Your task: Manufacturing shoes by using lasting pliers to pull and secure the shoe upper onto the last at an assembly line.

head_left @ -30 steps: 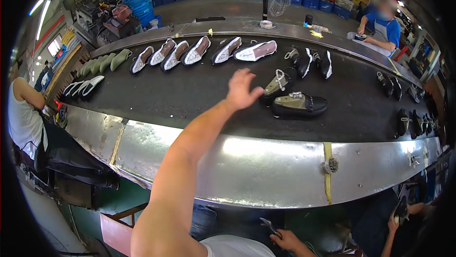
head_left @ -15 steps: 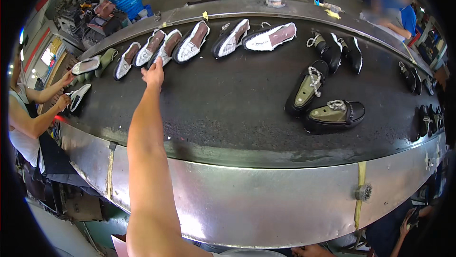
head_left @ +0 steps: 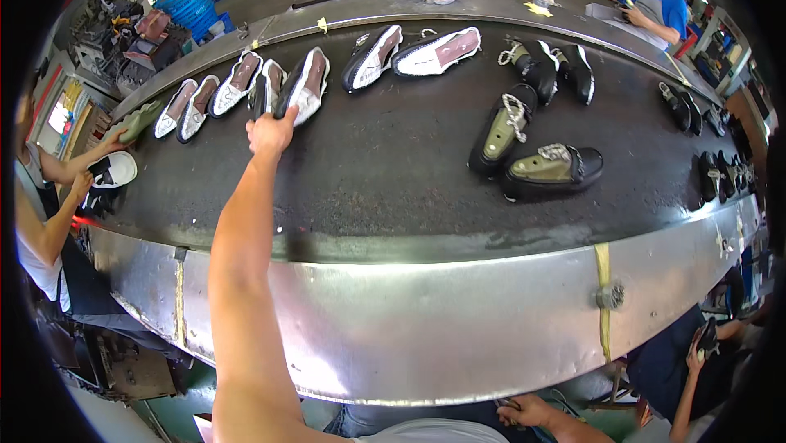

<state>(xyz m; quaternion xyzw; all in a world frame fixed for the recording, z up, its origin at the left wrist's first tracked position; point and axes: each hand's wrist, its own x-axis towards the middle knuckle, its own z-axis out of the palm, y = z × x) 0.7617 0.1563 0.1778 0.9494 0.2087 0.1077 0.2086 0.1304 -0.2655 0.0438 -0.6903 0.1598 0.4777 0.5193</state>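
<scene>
My left hand (head_left: 271, 133) reaches across the dark belt (head_left: 377, 164) and is closed around the toe ends of two shoes standing side by side. Its thumb lies by the toe of the right shoe (head_left: 306, 87), which has a white front, a brown top and a black edge. The left shoe (head_left: 267, 87) is partly hidden behind the fingers and its neighbour. At the lower edge my right hand (head_left: 526, 410) is closed on a thin dark tool (head_left: 508, 403) whose kind I cannot make out.
More white-and-brown shoes (head_left: 438, 53) line the belt's far side. Two black shoes with green insides (head_left: 557, 175) and several black ones (head_left: 580, 74) stand at right. A co-worker at left handles a green piece (head_left: 139, 121) and a white-and-black shoe (head_left: 113, 170). The metal edge (head_left: 458, 304) runs in front.
My left hand has shifted right onto the two shoes, which now stand closer together, the right one drawn nearer. The co-worker's white shoe now lies on the belt. The view has shifted.
</scene>
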